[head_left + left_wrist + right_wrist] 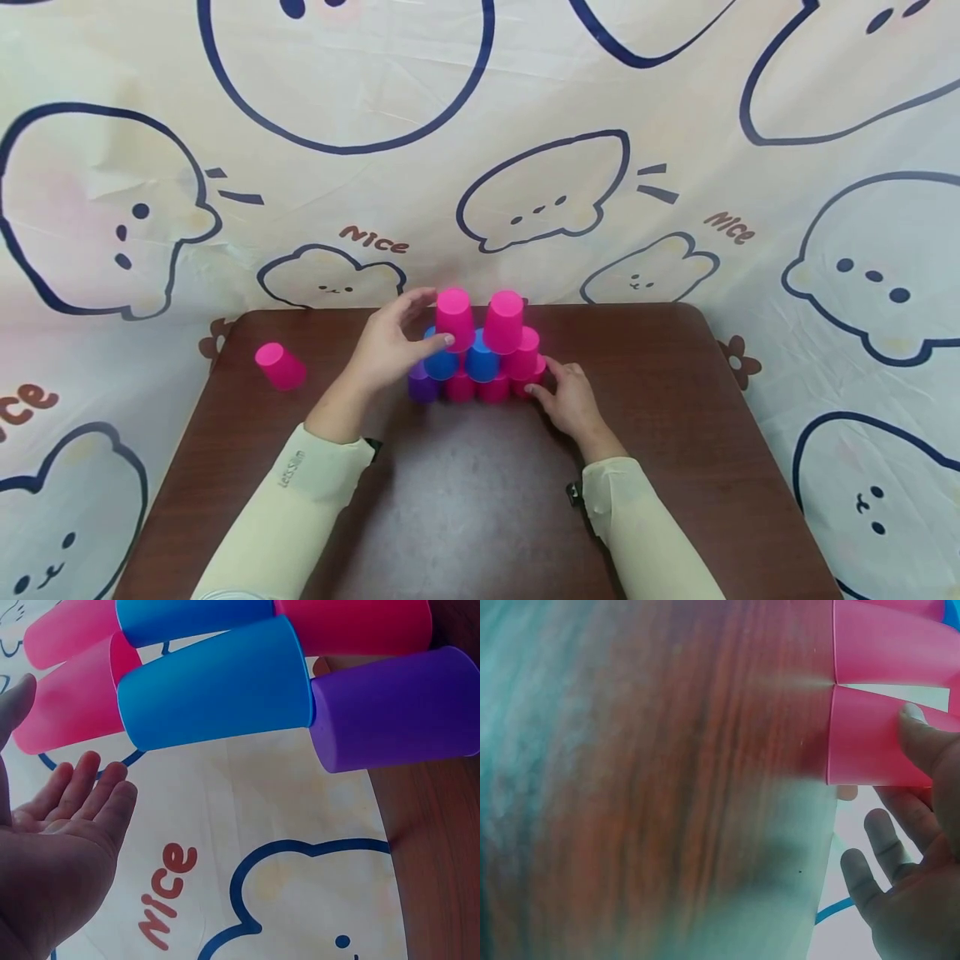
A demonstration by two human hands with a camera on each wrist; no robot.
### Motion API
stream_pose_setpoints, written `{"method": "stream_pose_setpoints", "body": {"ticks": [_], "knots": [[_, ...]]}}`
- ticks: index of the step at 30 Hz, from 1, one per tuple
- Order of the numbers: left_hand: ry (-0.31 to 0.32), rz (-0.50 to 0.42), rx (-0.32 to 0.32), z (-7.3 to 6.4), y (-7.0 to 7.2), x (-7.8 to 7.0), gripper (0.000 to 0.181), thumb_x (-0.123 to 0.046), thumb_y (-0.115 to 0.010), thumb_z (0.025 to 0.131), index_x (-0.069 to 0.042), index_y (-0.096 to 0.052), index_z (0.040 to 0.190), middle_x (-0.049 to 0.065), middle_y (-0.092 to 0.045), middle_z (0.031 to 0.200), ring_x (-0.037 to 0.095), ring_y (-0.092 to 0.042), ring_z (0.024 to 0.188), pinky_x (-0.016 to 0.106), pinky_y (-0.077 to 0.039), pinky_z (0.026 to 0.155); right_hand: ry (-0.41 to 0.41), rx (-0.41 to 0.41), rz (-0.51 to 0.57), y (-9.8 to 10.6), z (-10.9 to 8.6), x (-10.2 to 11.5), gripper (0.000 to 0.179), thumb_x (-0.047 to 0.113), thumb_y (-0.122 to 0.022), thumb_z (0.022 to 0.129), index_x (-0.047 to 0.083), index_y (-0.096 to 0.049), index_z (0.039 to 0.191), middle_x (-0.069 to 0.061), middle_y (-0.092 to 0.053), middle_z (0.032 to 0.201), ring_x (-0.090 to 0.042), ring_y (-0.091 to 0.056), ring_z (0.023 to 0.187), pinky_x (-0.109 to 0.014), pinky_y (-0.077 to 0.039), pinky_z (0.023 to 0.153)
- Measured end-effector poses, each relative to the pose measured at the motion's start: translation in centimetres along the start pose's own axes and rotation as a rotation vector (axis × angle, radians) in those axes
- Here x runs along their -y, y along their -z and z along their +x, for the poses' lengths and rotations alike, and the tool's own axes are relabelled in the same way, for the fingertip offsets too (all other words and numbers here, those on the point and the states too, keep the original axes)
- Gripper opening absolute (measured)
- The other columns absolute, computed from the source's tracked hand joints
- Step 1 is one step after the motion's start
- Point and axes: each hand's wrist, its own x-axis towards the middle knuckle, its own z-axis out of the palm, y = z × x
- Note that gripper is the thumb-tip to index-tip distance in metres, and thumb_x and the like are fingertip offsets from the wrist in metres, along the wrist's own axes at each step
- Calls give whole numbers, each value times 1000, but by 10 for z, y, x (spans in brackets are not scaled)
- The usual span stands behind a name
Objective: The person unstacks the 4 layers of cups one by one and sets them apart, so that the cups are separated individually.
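Upside-down plastic cups stand stacked in three rows. A purple cup [423,385] and pink cups make the bottom row. On it are two blue cups [482,358] and a pink cup [521,354], topped by two pink cups. My left hand [390,343] is beside the upper left pink cup [75,701], thumb and fingers spread to either side of it, fingers extended in the left wrist view. At the bottom right end, my right hand [570,400] pinches a pink cup [874,739] between thumb and index finger, the other fingers loose.
A single pink cup [281,367] stands apart at the left of the brown table [480,500]. Behind the stack, a cream cloth [420,200] with cartoon drawings hangs along the table's far edge.
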Motion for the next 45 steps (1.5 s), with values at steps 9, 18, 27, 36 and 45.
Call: {"method": "stream_pose_setpoints", "body": {"ticks": [9,18,27,36,45], "knots": [[12,8,-1,2,-6,-1,74,-34,-88,84,-26,-53,149,-1,-60,142,25,-58,132,50,-51,107,15,-8,0,0,1,0,68,40,-79,93,16,-54,151,-8,-67,130,-27,-54,113,-48,-55,97],[23,37,-6,2,-9,-4,74,-36,-88,84,-23,-54,148,1,-62,139,27,-59,128,52,-52,105,11,-10,-6,-1,1,-1,68,40,-79,93,16,-53,152,-8,-67,127,-26,-54,112,-46,-56,95],[24,11,-21,2,-13,-4,72,-33,-87,85,-20,-55,148,3,-63,139,26,-60,130,46,-52,106,5,-9,-11,0,1,0,69,40,-79,93,16,-53,152,-7,-66,126,-26,-54,112,-47,-56,95],[55,22,-35,0,-10,-3,73,-36,-87,86,-20,-54,149,4,-62,141,28,-59,130,50,-52,106,-25,6,-2,-1,1,2,69,40,-79,92,17,-53,152,-7,-64,127,-27,-53,114,-47,-56,96],[77,38,-64,-7,3,2,76,-39,-85,86,-18,-51,151,6,-60,144,30,-58,132,52,-52,105,-19,14,2,1,1,2,70,39,-80,92,16,-52,152,-9,-64,134,-29,-53,119,-49,-54,100]]}}
